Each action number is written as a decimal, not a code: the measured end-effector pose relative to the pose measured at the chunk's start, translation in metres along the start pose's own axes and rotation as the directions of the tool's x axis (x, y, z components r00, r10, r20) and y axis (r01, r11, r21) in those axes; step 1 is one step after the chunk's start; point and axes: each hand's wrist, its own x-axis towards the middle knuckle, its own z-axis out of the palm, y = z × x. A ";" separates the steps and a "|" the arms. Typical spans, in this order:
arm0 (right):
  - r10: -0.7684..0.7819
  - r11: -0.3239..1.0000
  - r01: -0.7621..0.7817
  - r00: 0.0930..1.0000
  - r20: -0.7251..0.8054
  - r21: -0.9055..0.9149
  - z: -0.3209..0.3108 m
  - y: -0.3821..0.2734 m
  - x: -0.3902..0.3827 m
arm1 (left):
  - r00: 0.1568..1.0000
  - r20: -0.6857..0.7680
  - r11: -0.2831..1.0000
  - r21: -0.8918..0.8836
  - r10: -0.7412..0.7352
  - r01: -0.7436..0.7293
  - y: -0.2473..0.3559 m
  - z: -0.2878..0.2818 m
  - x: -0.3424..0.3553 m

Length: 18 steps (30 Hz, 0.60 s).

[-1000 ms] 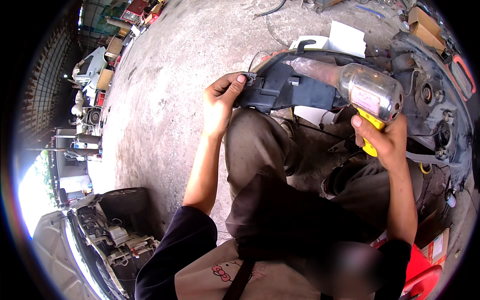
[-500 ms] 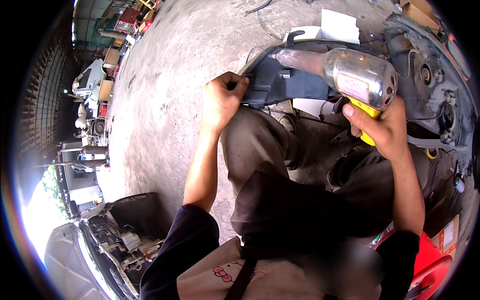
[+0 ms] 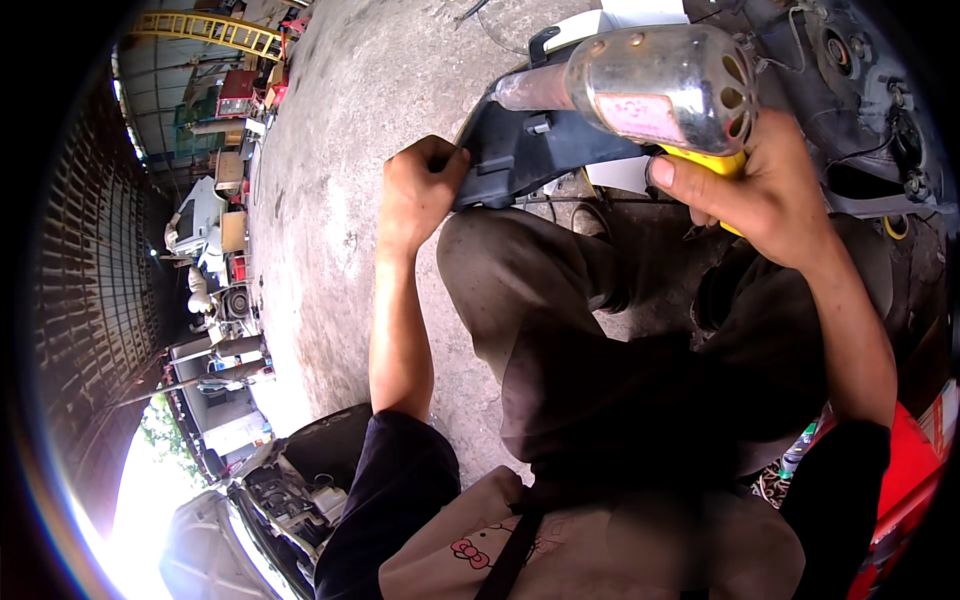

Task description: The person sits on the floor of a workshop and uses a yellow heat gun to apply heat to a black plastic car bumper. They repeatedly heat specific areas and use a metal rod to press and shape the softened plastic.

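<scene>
My right hand (image 3: 775,195) is wrapped round the yellow handle of a heat gun (image 3: 650,90) with a worn metal body. Its nozzle points left, just over the edge of a long dark plastic car part (image 3: 545,150). At the left end of that part, my left hand (image 3: 425,195) pinches its rim between thumb and curled fingers. The part lies across in front of my knees, partly hidden by the heat gun. Whether the nozzle touches the plastic I cannot tell.
A large dark car housing with round sockets (image 3: 840,55) is at the far right. White sheets or boxes (image 3: 640,12) lie behind the plastic part. A red plastic object (image 3: 910,470) is at the lower right. An opened car front (image 3: 300,500) stands at the lower left.
The heat gun has moved left and away from me, bringing its nozzle nearer my left hand. The whole view has shifted. Both hands keep their hold.
</scene>
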 end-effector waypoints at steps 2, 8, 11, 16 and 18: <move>-0.004 1.000 0.004 1.000 -0.003 0.000 0.000 0.001 0.000 | 1.000 -0.003 1.000 0.017 0.007 -0.006 0.001 -0.001 0.001; -0.006 1.000 0.006 1.000 0.003 0.001 0.002 -0.001 0.001 | 1.000 -0.021 0.999 0.025 -0.022 0.022 0.002 0.001 0.000; -0.001 1.000 0.001 1.000 0.005 -0.004 0.003 0.000 0.001 | 0.999 -0.045 0.999 0.049 -0.007 0.009 0.003 0.003 -0.001; -0.001 1.000 0.001 1.000 -0.002 -0.015 0.004 0.001 0.001 | 0.999 -0.044 0.999 0.028 -0.020 0.021 0.005 0.003 -0.001; 0.003 1.000 -0.003 1.000 0.010 -0.015 0.004 0.001 0.001 | 0.999 -0.040 1.000 0.012 -0.023 0.023 0.000 0.004 0.000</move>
